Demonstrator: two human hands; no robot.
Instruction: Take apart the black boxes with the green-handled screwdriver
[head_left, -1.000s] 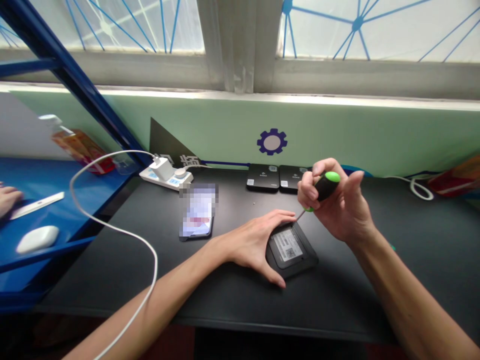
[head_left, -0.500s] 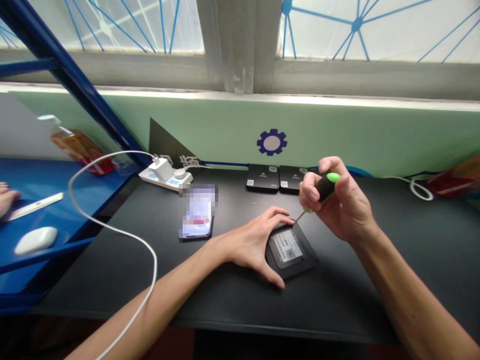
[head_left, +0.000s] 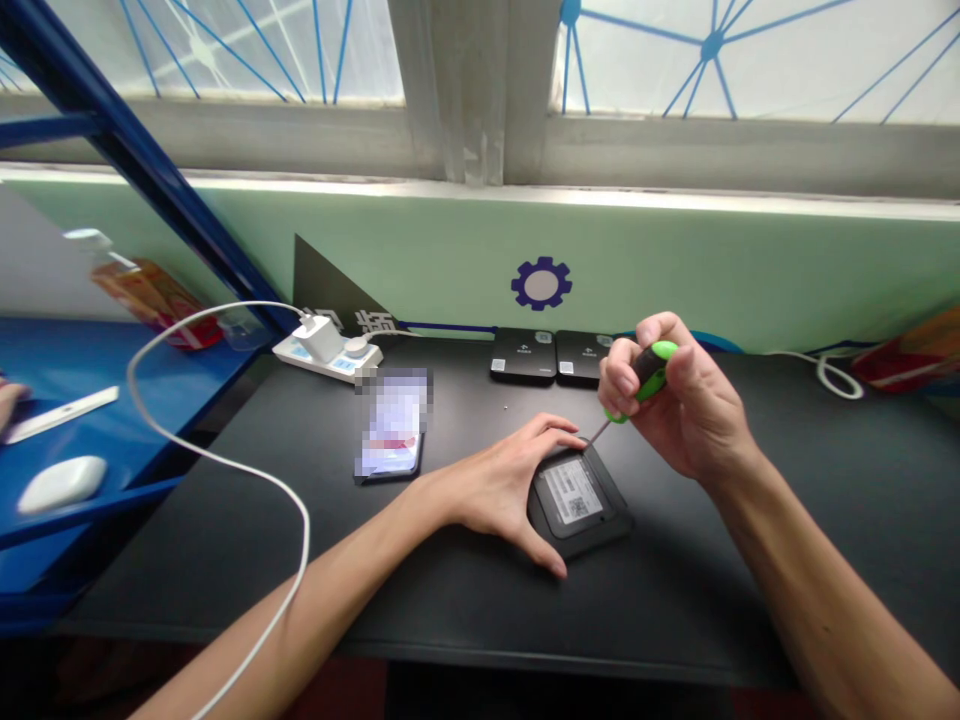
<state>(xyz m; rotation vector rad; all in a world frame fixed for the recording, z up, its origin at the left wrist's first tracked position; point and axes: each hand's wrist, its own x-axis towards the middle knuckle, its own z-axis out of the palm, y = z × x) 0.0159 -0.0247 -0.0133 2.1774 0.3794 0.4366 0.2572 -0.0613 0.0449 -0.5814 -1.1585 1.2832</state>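
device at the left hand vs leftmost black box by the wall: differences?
Label: the device shows a large white label; the wall box has a small white sticker near a corner.
Pose: the device sits skewed to the desk edge; the wall box lies nearly square to it.
Contact: the left hand holds the device; no hand touches the wall box.
Shared: both are dark, flat and on the black desk.
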